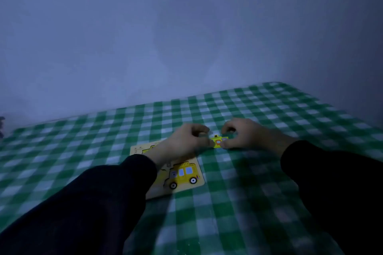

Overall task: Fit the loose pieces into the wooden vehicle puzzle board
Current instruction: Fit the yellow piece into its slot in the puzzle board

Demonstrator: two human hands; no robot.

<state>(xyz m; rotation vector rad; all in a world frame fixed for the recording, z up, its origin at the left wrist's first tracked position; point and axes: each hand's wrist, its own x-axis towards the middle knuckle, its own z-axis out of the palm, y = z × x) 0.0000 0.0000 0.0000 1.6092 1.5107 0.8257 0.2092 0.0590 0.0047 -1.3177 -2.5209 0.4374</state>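
The wooden puzzle board (200,180) lies on the checked cloth, partly under my left forearm. A yellow bus piece (183,174) sits fitted in its near right part, and a bit of another yellow piece (147,148) shows at its far left. Just beyond the board's right corner, a small yellow loose piece (218,142) with an orange and white mark is pinched between both hands. My left hand (184,143) grips its left side, my right hand (246,133) its right side. The picture is blurred, so the piece's shape is unclear.
A green and white checked cloth (269,192) covers the table. A plain wall (186,37) rises behind its far edge. Something dark (1,125) shows at the far left edge.
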